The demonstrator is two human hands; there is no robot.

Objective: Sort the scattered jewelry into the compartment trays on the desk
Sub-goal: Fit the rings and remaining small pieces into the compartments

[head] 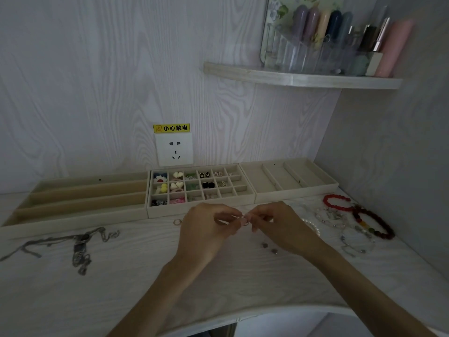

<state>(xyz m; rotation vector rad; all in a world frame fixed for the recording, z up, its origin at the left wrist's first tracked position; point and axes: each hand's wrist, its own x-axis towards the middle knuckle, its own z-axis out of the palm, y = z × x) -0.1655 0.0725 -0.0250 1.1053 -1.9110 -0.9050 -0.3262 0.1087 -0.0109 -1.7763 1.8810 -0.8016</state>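
Both hands meet over the desk (145, 276), just in front of the grid tray (201, 210). Her left hand (204, 229) and right hand (279, 224) have curled fingers, and between their fingertips they pinch a small ring-like earring (245, 221); its details are too small to make out. Another small hoop (177, 222) lies on the desk just left of the left hand. Two little studs (269, 248) sit below the right hand. Silver chains (80, 246) sprawl far left, in front of the long tray (80, 203). On the right, near the third tray (291, 193), lie a red bracelet (336, 203), a dark bead bracelet (375, 223) and pale beaded strands (340, 222).
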